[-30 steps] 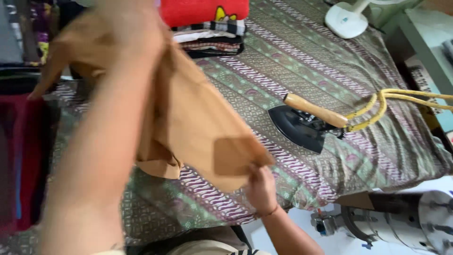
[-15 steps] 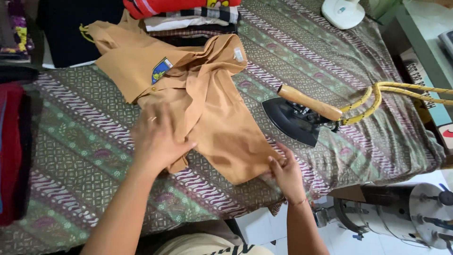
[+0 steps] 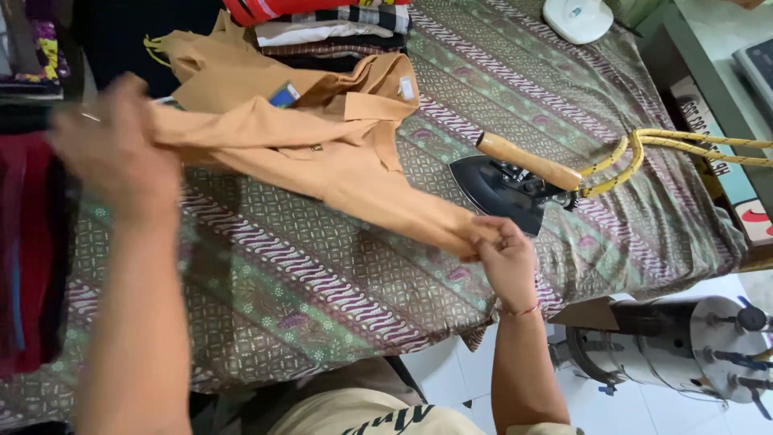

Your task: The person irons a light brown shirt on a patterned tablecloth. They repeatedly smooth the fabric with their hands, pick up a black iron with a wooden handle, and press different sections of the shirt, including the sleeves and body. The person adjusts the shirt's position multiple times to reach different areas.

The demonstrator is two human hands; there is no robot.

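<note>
A tan shirt (image 3: 322, 153) with a small blue badge lies across a batik-patterned ironing cloth (image 3: 322, 282). My left hand (image 3: 121, 153), blurred by motion, grips one edge of the shirt at the left. My right hand (image 3: 503, 254) pinches the shirt's other end near the table's front edge. The fabric is stretched between the two hands. A black iron (image 3: 503, 185) with a wooden handle rests just beyond my right hand, not touching it.
A yellow cord (image 3: 684, 145) runs from the iron off to the right. Folded clothes (image 3: 322, 24) are stacked at the back. Dark red fabric (image 3: 28, 250) hangs at the left. A white round object (image 3: 576, 18) sits at the back right, and a metal machine (image 3: 684, 346) stands on the floor.
Both hands have taken hold of the shirt's ends and pulled them apart. The left hand moved up and to the left, and the shirt now lies stretched out instead of bunched.
</note>
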